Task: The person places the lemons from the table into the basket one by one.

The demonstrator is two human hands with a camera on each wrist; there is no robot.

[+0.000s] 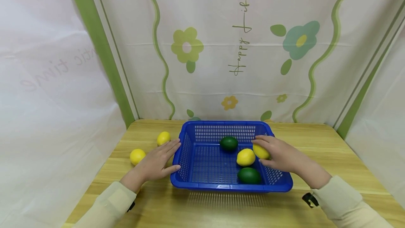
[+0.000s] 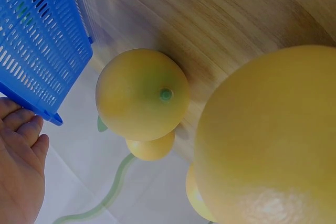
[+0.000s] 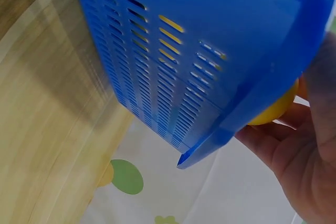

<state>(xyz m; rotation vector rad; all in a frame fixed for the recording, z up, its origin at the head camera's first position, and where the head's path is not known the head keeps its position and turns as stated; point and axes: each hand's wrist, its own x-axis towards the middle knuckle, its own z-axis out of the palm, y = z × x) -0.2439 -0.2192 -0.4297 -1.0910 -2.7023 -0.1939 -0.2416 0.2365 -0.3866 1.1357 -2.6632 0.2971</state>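
A blue plastic basket [image 1: 231, 187] stands on the wooden table. Inside it are a yellow lemon [image 1: 245, 157] and two dark green, lemon-shaped fruits, one by the back wall [image 1: 229, 144] and one near the front [image 1: 249, 176]. At the basket's right side my right hand [image 1: 278, 154] grips another lemon [image 1: 261, 151], fingers over its top and thumb on the near side. My left hand [image 1: 158, 161] rests on the left rim with fairly straight fingers, holding no fruit. The right wrist view shows the held lemon [image 3: 275, 109] partly behind the rim.
Left of the basket, lemons lie on the table [image 1: 316, 140], one toward the back [image 1: 164, 138] and one beside my left hand [image 1: 137, 156]. Several yellow fruits [image 2: 142, 95] appear in the left wrist view. A patterned curtain [image 1: 209, 80] hangs behind the table.
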